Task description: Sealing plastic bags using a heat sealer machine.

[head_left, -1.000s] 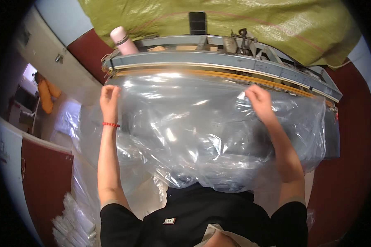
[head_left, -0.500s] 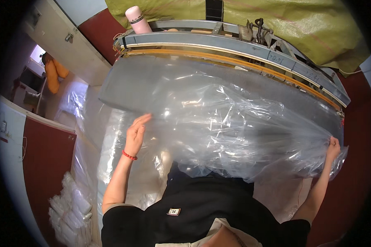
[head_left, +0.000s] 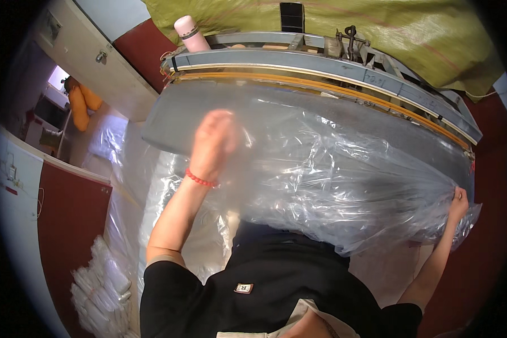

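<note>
A wide, crinkled sheet of clear plastic film (head_left: 332, 169) lies over a grey work surface (head_left: 180, 112) and hangs down against my front. My right hand (head_left: 459, 203) is closed on the film's right end, where the folds gather toward my fingers. On the other side my left hand (head_left: 213, 143), with a red beaded bracelet (head_left: 200, 179) at the wrist, is raised over the left part of the surface. Motion smears its fingers, so their pose is unclear, and whether it touches the film cannot be made out.
Behind the surface runs a long metal bar (head_left: 253, 58) with an orange strip (head_left: 321, 85) below it. A pink bottle (head_left: 190, 34) stands at its left end. Bundled clear plastic (head_left: 101, 287) lies at lower left, near a door (head_left: 96, 53). Green sheeting (head_left: 411, 34) hangs behind.
My left hand has moved up and to the right, over the surface, and is now blurred. The right hand keeps its hold on the film at nearly the same place.
</note>
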### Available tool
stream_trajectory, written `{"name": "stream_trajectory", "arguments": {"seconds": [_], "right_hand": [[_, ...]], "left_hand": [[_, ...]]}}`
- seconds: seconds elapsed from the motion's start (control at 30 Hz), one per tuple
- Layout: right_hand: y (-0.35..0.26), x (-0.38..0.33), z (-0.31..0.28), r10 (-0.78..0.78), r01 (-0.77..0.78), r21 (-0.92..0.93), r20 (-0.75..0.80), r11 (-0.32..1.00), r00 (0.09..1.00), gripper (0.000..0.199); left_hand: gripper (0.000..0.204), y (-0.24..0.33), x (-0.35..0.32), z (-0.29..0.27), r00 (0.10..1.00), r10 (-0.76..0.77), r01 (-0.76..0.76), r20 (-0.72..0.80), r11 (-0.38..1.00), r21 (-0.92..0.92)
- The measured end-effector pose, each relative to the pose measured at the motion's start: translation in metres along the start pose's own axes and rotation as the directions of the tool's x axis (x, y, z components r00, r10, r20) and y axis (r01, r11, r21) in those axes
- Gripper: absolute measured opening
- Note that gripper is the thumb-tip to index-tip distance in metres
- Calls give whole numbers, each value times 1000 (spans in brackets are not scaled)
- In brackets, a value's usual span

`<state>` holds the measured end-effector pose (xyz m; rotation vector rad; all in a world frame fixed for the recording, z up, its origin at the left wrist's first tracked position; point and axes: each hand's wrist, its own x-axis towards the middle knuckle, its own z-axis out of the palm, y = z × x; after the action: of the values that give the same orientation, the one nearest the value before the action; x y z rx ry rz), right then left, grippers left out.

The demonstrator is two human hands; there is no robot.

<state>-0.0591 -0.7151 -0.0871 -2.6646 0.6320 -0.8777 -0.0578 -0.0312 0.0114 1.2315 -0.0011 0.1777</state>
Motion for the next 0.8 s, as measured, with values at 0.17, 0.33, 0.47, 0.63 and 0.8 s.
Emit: {"name": "stream_trajectory", "arguments": {"seconds": [0.17,0.33,0.47,0.63,0.8], "right_hand": [[4,1,-1,-55,55,39,-16,998,998,23],[-4,0,1,-9,9,49,-1,999,1000,24],[-6,1,-2,-11,11,52,5,999,1000,24],[-14,-6,-8,0,1,30,-21,1000,1000,25],[-19,-4,-3,20,-19,63,-18,998,1000,24]], "left_hand": [[25,2,25,-37,982,140,-87,-126,932,353],[29,-40,32,-96,942,-37,233,-335,789,568],[29,-28,27,-94,941,-108,218,-322,919,329],[22,21,25,-50,996,85,-80,14,974,-211],[28,-29,18,-118,955,-69,222,-287,809,544]]}}
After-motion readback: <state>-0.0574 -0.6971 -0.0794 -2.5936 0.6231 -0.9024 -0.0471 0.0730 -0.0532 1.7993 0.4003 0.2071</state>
